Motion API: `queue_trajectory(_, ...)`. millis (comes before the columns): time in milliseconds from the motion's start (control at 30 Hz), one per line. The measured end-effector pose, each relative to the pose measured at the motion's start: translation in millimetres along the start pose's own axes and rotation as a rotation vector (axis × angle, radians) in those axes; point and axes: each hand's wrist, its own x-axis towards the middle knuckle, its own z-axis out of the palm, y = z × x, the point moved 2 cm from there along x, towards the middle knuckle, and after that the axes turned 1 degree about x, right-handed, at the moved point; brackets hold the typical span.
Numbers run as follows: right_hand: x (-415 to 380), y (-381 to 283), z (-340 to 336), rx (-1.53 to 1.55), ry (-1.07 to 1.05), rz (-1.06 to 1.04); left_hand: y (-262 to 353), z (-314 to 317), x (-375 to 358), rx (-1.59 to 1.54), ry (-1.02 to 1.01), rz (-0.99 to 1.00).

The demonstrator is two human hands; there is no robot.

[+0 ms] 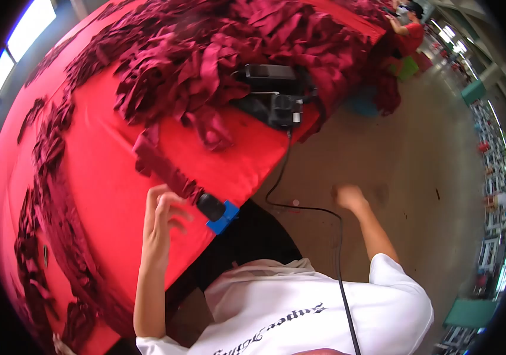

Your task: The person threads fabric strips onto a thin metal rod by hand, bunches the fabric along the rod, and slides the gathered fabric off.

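My left hand (163, 218) rests on the red cloth-covered table (105, 177), fingers spread, its fingertips touching the near end of a dark red fabric strip (161, 165). Just right of that hand a small black device on a blue mount (216, 212) sits at the table's edge. My right hand (349, 197) hangs out over the floor to the right, away from the table, blurred, with nothing visible in it.
A big heap of dark red fabric strips (217, 53) covers the far table. A black machine (274, 94) sits at the edge, its cable (300, 207) trailing toward me. More strips lie along the left edge. Another person (407, 29) stands far off.
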Motion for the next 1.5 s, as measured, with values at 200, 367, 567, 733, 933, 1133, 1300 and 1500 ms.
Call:
queue_trajectory(200, 25.4, -163.5, -159.3, 0.951, 0.564, -0.334, 7.1, 3.3, 33.8, 0.077, 0.102, 0.172)
queue_trajectory(367, 14.1, -253.8, -221.9, 0.999, 0.349, -0.604, 14.9, -0.6, 49.3, 0.084, 0.053, 0.227)
queue_trajectory(567, 57.8, -312.9, -216.8, 1.227, -0.093, -0.915, 12.2, -10.0, 62.6, 0.079, 0.078, 0.121)
queue_trajectory(733, 69.8, -329.3, -204.4, 1.382, -0.429, -0.924, 7.4, -16.3, 70.9, -0.035, 0.080, 0.129)
queue_trajectory(933, 66.0, -338.1, -202.6, 1.472, -0.420, -0.970, 7.3, -40.0, 69.2, 0.134, -0.380, -0.210)
queue_trajectory(1133, 59.8, -342.9, -215.3, 1.378, -0.232, -1.015, 9.7, -30.8, 64.0, 0.198, -0.589, -0.217)
queue_trajectory(1300, 48.9, -340.3, -219.8, 1.381, -0.160, -0.983, 17.6, -38.4, 71.6, 0.243, -0.341, -0.025)
queue_trajectory(1500, 22.7, -323.1, -237.6, 0.940, 0.131, -0.881, 16.0, -41.3, 72.4, 0.197, -0.437, -0.113)
